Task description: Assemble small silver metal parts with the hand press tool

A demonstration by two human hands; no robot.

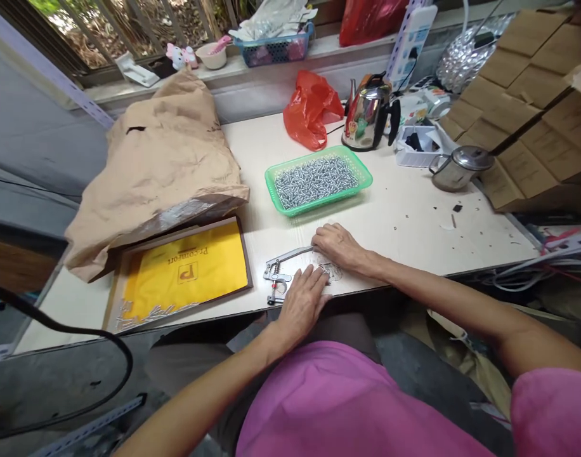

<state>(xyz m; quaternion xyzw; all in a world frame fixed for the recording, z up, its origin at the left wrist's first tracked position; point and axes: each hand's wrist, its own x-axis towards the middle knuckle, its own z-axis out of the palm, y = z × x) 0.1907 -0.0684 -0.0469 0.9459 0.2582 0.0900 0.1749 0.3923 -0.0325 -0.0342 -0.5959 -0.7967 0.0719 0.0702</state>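
Near the table's front edge lie metal snap-fastener pliers (290,256) with a spring and a small red part at their jaw end. My right hand (337,246) has its fingers curled over the far end of the upper handle. My left hand (304,295) rests palm down beside the jaw, fingers stretched out, covering part of the lower handle. Whether anything sits under its fingertips is hidden. A small cluster of thin metal bits (332,271) shows on the table between my hands. Beyond them stands a green plastic basket (295,209) holding many small silvery metal pieces (316,182).
To the left, a shallow tray with a yellow printed sheet (190,270) holds silvery pins (160,312), under the edge of a large brown paper sack (162,146). A red bag (312,111), kettle (369,114), metal cup (462,168) and cardboard boxes (533,108) stand behind and right.
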